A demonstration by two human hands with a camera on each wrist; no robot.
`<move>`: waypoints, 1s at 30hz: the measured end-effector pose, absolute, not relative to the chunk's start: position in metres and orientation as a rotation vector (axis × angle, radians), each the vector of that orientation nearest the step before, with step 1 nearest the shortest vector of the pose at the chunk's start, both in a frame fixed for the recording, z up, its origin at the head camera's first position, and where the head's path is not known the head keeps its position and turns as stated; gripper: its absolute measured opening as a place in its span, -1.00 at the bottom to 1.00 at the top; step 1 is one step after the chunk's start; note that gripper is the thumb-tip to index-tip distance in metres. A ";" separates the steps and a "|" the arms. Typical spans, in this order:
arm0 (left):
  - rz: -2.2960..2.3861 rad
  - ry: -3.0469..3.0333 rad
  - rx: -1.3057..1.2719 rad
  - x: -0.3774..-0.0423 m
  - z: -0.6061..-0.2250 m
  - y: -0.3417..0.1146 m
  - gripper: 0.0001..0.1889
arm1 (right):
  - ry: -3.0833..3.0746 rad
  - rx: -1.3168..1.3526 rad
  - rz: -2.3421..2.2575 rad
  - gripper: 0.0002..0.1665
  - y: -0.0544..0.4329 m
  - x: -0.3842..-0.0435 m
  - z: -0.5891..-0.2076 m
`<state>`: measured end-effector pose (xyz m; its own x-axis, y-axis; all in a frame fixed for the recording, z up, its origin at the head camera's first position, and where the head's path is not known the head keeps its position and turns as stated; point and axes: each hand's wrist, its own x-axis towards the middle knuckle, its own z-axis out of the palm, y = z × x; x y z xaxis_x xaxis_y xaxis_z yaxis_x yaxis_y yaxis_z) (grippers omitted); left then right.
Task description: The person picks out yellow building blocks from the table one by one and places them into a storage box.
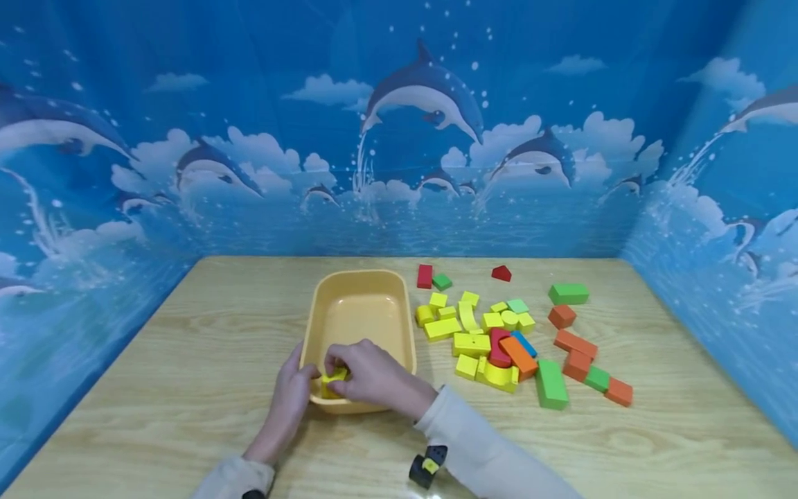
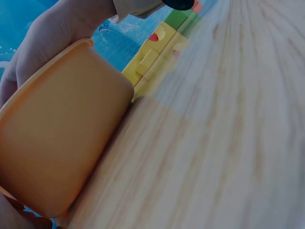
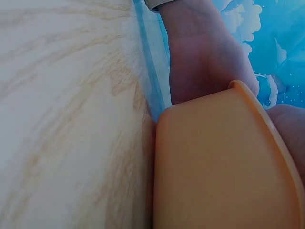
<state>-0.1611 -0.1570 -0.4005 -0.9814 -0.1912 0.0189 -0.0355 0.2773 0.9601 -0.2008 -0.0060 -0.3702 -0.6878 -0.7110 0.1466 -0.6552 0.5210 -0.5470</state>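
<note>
- Only the head view shows the inside of the tan tray (image 1: 358,319), and the yellow block (image 1: 332,389) in its near left corner.
- Both wrist views show what the head view mostly misses: the tray's smooth outer wall, rising from the wood-grained table (image 1: 237,319).
- The left wrist view also catches a low row of blocks (image 2: 147,62) beyond the tray, yellow nearest and green farther off.
- The right wrist view shows the heel of the left hand (image 1: 291,389) close against the outer wall.
- The left hand grips the tray's left side, thumb at the rim.
- The right hand (image 1: 370,372) reaches over the near part of the tray and pinches the yellow block; the hands are close together.
- The block is bright yellow with a flat face; fingers cover part of it, so its full shape and whether it touches the tray floor cannot be told.
- Right of the tray lie loose yellow, red, green, orange and blue blocks (image 1: 472,344).
</note>
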 end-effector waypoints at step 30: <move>-2.005 -2.370 0.190 -0.164 -0.401 -0.157 -0.27 | 2.959 -1.242 -0.682 -0.88 0.095 -0.190 -0.345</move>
